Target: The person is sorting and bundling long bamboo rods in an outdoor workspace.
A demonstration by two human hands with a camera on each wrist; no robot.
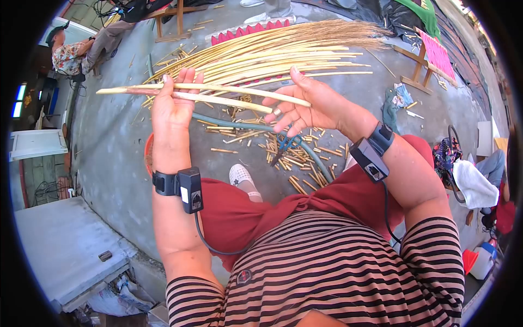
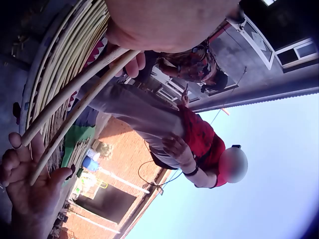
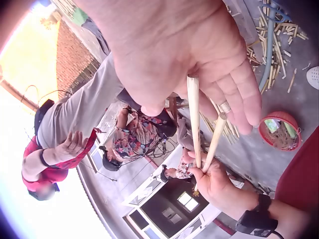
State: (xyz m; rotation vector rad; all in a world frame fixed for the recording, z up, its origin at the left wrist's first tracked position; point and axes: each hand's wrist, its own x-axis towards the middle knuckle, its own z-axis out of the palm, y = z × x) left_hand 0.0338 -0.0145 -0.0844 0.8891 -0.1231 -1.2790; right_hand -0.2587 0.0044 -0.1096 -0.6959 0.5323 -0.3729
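Note:
Two pale, peeled-looking stalks (image 1: pixel 245 90) lie side by side in front of my chest, their thicker ends to the right. My left hand (image 1: pixel 173 111) holds both, thumb across them and fingers behind; their joined left ends reach past it. My right hand (image 1: pixel 321 106) is spread with its palm turned to the stalks and a ring on one finger. One stalk's cut end (image 3: pixel 192 78) comes right at the palm, while the other's end (image 3: pixel 222 116) overlaps the ringed finger in the right wrist view.
A long bundle of stalks (image 1: pixel 261 54) with brushy tips lies ahead. Short cut pieces (image 1: pixel 294 155), blue-handled shears (image 1: pixel 286 147) and a blue-grey hose (image 1: pixel 229 124) are on the floor. A red basket (image 3: pixel 280 130) stands at my left. Other people sit or stand nearby.

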